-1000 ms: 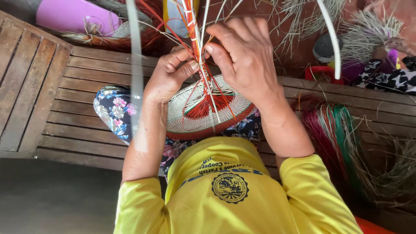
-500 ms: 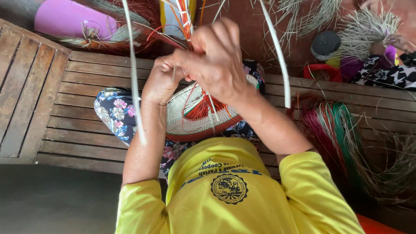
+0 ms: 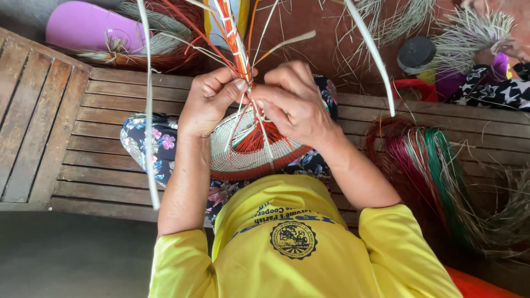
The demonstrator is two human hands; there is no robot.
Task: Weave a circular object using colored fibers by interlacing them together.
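Observation:
A round woven piece [image 3: 234,157], pale with a red-orange rim, rests on my lap. From its middle rises a bundle of orange, red and white strands [image 3: 234,41]. My left hand [image 3: 210,99] is closed around that bundle just above the weave. Beside it, my right hand [image 3: 292,102] pinches strands at the same spot, fingertips touching the bundle. Long pale strips [image 3: 148,110] arc out to the left and right of my hands.
I sit on a slatted wooden bench [image 3: 99,138]. A coil of red, pink and green fibres [image 3: 425,165] lies at my right, loose dry fibres [image 3: 508,215] beyond it. A pink object [image 3: 88,25] and a dark round lid [image 3: 415,54] lie farther off. Another person's patterned clothing [image 3: 497,91] shows top right.
My right hand has come down from above the left hand and now grips the strands beside it. The long pale strips have swung outward.

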